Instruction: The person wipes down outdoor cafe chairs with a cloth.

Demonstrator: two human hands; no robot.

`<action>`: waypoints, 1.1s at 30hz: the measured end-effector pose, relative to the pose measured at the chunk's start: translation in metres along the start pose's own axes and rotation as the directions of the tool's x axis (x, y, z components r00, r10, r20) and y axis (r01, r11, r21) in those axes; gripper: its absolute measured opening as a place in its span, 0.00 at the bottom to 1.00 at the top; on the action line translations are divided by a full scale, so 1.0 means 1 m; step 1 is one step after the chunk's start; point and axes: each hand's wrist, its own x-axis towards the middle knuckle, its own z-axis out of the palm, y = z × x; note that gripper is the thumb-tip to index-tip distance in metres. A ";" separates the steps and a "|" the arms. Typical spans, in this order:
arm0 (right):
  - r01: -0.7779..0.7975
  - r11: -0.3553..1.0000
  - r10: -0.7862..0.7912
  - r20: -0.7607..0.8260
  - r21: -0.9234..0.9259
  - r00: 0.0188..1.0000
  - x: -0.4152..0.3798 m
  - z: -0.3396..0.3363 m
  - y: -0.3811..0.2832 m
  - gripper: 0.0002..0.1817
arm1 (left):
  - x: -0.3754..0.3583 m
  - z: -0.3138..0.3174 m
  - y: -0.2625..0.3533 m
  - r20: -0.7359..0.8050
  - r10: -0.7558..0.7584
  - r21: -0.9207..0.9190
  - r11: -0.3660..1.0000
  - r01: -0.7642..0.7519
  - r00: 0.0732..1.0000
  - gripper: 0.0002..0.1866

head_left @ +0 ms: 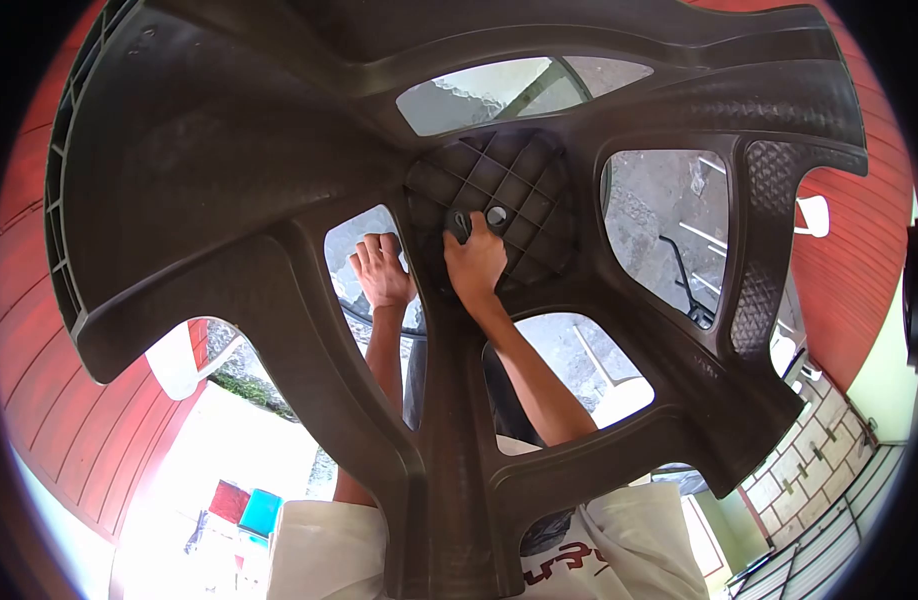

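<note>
A large dark brown moulded plastic piece of furniture [539, 490] fills most of the view, with wide openings around a round, cross-ribbed centre that has a small hole. My right hand [476, 262] is at this centre, thumb and fingers closed on a small dark grey plastic piece with a slot [459, 225], just left of the hole. The right forearm comes up through a lower opening. Through the narrow opening to the left, my left hand [382, 272] shows its back, fingers bent; what they hold is hidden. Its forearm passes behind a strut.
Red cladding [69, 420] curves along both sides. Grey ground [664, 215] shows through the openings, with a thin black bent rod [684, 275] at right. A blue-green object [261, 512] lies low at left, and a barred gate [834, 540] stands at lower right.
</note>
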 end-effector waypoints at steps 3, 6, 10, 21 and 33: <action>-0.026 0.989 0.046 -0.135 0.142 0.990 -0.004 0.008 0.002 0.17 | -0.001 0.000 0.002 -0.008 0.008 -0.005 1.000 -0.008 1.000 0.25; -0.405 0.732 0.379 0.166 0.548 0.910 -0.001 -0.004 0.010 0.15 | 0.000 0.000 0.000 -0.013 0.013 -0.017 1.000 -0.013 1.000 0.25; -0.418 0.646 0.315 0.275 0.638 0.908 0.007 -0.049 0.010 0.12 | 0.002 -0.006 0.004 0.031 -0.007 -0.017 1.000 0.008 1.000 0.19; 0.624 0.768 -0.565 0.307 -0.144 0.766 0.019 -0.038 0.012 0.15 | 0.002 -0.011 0.008 0.058 -0.017 -0.030 0.999 0.019 0.998 0.16; -0.365 0.688 0.261 0.255 0.627 0.931 0.013 -0.050 0.018 0.14 | 0.003 -0.008 0.005 0.088 -0.028 -0.021 0.999 0.030 0.996 0.19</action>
